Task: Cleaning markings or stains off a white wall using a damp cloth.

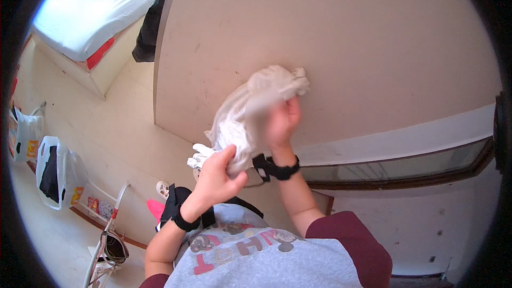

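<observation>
A bunched white cloth (229, 112) hangs between my two hands in front of a broad beige panel. Its folds hide what kind of cloth piece it is. My left hand (216, 177) grips the lower left end, thumb on top, with some folds sticking out past the fingers. Higher up and to the right, my right hand (282, 122) is closed on the cloth near its gathered upper end. A blurred patch covers part of that hand and the fabric beside it. Black bands wrap both my wrists.
The beige panel (362, 37) stands close ahead. A bed (96, 10) with a pale sheet is at the far left. White plastic bags (69, 173) hang at the left, above a white metal rack (109, 224). A dark-framed ledge (405, 173) runs along the right.
</observation>
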Available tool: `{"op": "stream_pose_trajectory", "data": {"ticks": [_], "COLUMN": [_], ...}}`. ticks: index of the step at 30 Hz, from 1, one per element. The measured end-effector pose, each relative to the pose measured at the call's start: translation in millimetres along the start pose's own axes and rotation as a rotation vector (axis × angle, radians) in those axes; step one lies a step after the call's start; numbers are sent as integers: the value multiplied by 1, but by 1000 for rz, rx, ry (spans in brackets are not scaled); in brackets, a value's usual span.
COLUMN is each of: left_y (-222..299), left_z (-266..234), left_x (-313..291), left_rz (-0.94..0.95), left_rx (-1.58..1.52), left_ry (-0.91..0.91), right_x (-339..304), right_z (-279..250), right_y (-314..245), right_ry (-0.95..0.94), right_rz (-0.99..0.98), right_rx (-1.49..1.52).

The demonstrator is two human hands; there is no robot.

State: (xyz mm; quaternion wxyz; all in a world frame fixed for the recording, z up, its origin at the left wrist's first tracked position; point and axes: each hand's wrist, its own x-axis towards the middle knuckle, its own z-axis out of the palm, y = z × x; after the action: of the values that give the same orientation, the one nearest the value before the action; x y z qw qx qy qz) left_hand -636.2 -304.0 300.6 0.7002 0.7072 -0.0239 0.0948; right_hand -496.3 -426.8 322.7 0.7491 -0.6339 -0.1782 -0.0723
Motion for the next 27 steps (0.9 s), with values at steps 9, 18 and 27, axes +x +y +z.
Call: {"op": "stream_pose_trajectory", "data": {"ticks": [9,18,27], "left_y": [34,28,-31], "left_z": [24,31,-7], "left_x": [-4,-9,-12], "left_rz": [15,-191,-185], "left_rx": [82,43,9], "left_ry": [-344,-347,127], "right_x": [-5,-14,-4], "right_z": [-58,-70,-3], "right_y": [-53,-55,-56], "right_ry": [87,97,-1217], "right_rz": [358,312,86], "right_rx": [683,595,-582]}}
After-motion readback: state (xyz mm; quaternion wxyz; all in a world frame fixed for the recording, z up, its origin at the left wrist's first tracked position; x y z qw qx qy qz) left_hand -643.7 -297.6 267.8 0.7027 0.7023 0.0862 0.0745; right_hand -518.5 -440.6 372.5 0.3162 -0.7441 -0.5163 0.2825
